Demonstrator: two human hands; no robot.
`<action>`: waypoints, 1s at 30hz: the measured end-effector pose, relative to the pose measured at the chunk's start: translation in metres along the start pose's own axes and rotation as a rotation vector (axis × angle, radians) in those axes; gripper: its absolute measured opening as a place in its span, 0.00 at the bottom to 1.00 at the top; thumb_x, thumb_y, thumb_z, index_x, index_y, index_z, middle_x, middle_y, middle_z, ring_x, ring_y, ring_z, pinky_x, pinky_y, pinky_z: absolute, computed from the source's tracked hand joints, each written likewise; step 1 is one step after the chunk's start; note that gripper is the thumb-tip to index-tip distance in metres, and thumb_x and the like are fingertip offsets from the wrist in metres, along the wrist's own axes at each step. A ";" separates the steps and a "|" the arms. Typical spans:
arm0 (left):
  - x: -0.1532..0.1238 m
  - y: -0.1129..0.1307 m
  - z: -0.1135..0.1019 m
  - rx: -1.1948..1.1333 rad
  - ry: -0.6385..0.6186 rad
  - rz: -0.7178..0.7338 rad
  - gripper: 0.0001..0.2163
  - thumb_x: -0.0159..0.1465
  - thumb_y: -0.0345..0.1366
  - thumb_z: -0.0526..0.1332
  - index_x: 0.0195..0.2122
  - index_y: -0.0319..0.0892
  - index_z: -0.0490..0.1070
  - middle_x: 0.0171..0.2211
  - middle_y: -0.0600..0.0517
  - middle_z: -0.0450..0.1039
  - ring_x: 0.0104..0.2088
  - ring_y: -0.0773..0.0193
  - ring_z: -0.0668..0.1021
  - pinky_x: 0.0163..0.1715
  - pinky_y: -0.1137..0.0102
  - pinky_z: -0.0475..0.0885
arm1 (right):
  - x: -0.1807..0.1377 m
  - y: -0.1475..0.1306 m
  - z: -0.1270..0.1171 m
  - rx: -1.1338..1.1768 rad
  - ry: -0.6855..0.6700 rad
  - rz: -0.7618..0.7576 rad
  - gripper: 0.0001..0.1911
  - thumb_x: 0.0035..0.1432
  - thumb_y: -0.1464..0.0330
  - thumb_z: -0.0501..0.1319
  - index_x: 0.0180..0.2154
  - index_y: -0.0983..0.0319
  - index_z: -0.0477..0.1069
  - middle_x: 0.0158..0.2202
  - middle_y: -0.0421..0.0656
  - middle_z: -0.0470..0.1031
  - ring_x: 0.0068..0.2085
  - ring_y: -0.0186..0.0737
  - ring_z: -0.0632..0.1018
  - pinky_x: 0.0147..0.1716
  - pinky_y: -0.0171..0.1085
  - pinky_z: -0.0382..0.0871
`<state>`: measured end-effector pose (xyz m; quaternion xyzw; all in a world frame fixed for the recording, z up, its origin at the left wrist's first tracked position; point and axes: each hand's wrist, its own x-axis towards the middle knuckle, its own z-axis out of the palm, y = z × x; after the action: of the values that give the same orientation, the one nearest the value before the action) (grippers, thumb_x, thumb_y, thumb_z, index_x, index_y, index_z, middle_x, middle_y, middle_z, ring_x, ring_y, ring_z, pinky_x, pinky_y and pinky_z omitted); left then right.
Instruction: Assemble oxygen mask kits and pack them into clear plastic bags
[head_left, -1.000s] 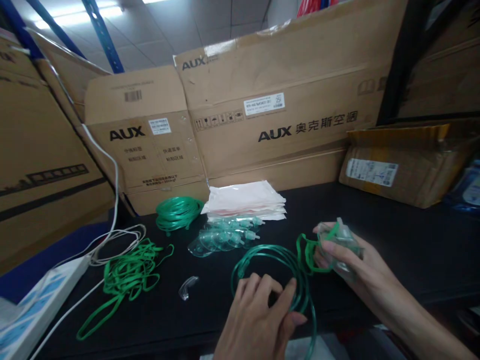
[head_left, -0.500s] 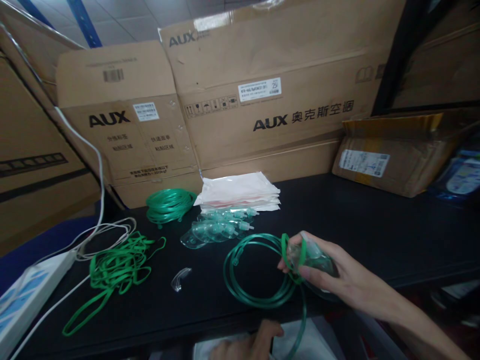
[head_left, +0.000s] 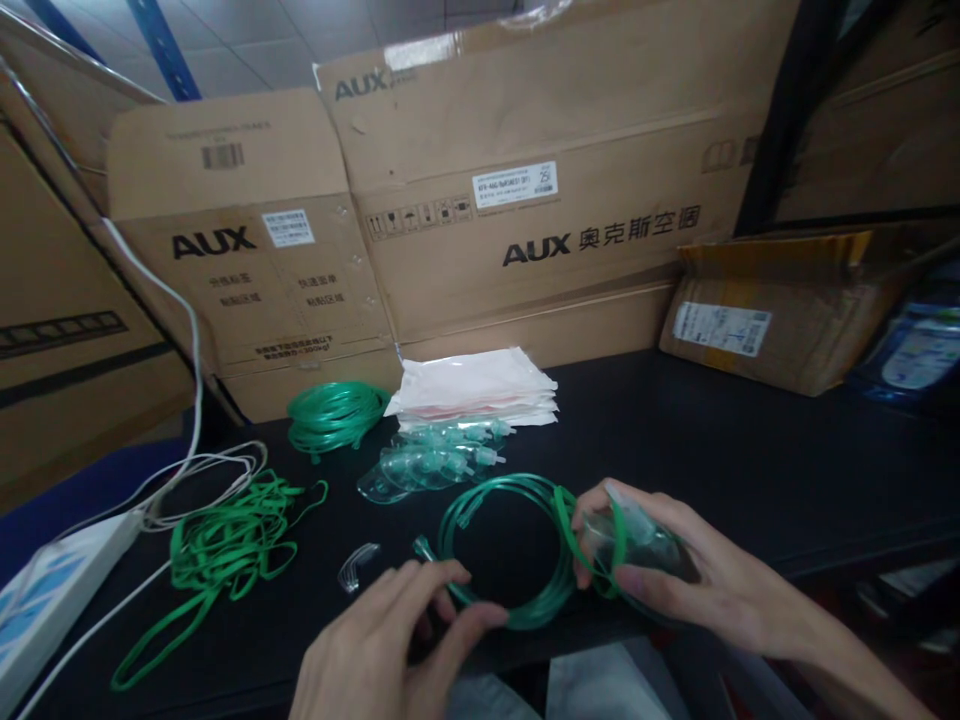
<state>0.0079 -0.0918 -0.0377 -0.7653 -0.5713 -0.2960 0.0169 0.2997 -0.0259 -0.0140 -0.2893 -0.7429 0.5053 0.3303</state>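
My right hand [head_left: 690,560] is closed around a clear green oxygen mask [head_left: 637,535], with a loop of green elastic strap [head_left: 559,515] around its fingers. From there a coil of green tubing [head_left: 450,520] spreads left over the black table. At the coil's lower left, my left hand [head_left: 397,625] has thumb and index finger bent around the tubing, close to a connector end [head_left: 424,548] that sticks out above the fingers. Part of the grip is hidden behind the knuckles. Small clear nose clips or wire-like pieces [head_left: 358,567] lie just beyond this hand; their kind is unclear.
Behind lie more masks [head_left: 427,465], a stack of white packets [head_left: 476,385] and another tubing coil [head_left: 337,415]. Tangled green straps [head_left: 225,530] and a power strip [head_left: 67,590] are at left. Cardboard boxes [head_left: 570,200] wall the back; a smaller box [head_left: 757,310] stands right.
My left hand has risen from below the table edge to the coil and taken the tubing near its end. The hanging tube has come up onto the table. My right hand still holds the mask.
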 end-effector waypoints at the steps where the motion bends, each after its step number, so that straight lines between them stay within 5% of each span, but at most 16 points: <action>1: 0.006 -0.001 0.002 0.018 0.029 -0.051 0.15 0.68 0.57 0.61 0.39 0.54 0.80 0.28 0.56 0.80 0.24 0.63 0.81 0.24 0.74 0.76 | 0.000 0.000 0.000 0.011 -0.005 -0.002 0.19 0.65 0.51 0.62 0.44 0.59 0.73 0.38 0.44 0.79 0.39 0.45 0.79 0.40 0.39 0.72; 8: 0.021 -0.003 0.023 0.086 0.252 -0.261 0.19 0.68 0.51 0.58 0.54 0.47 0.75 0.35 0.52 0.79 0.26 0.59 0.81 0.24 0.69 0.76 | 0.000 -0.001 -0.004 0.044 -0.022 0.021 0.17 0.64 0.53 0.63 0.44 0.59 0.72 0.42 0.45 0.80 0.43 0.47 0.78 0.43 0.40 0.70; 14: 0.015 -0.017 0.022 0.102 0.198 -0.164 0.14 0.67 0.43 0.61 0.49 0.48 0.80 0.37 0.51 0.83 0.29 0.56 0.83 0.25 0.68 0.78 | 0.000 0.002 -0.002 -0.012 0.025 0.026 0.17 0.65 0.52 0.62 0.45 0.59 0.72 0.38 0.43 0.77 0.40 0.45 0.77 0.41 0.39 0.71; 20: 0.016 -0.016 0.024 0.008 0.171 -0.164 0.14 0.66 0.41 0.62 0.51 0.49 0.80 0.39 0.51 0.84 0.37 0.56 0.85 0.38 0.66 0.83 | 0.000 -0.001 0.000 -0.118 0.006 0.046 0.14 0.65 0.56 0.62 0.45 0.58 0.75 0.39 0.42 0.79 0.40 0.45 0.79 0.41 0.38 0.73; 25: 0.024 -0.014 0.030 -0.089 0.145 -0.110 0.20 0.68 0.36 0.56 0.60 0.46 0.76 0.44 0.48 0.83 0.42 0.57 0.84 0.42 0.66 0.81 | -0.004 0.001 -0.003 -0.189 0.012 0.072 0.17 0.63 0.56 0.64 0.48 0.58 0.77 0.45 0.45 0.81 0.45 0.49 0.80 0.46 0.42 0.75; 30: 0.031 -0.018 0.029 -0.128 0.092 -0.118 0.21 0.68 0.31 0.52 0.58 0.48 0.77 0.43 0.48 0.82 0.41 0.58 0.84 0.40 0.68 0.81 | -0.003 0.004 0.000 -0.142 0.002 0.151 0.24 0.63 0.54 0.67 0.57 0.56 0.75 0.52 0.46 0.79 0.53 0.52 0.78 0.54 0.45 0.72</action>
<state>0.0101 -0.0489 -0.0525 -0.7156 -0.5938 -0.3671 -0.0231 0.3021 -0.0270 -0.0181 -0.3676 -0.7528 0.4744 0.2705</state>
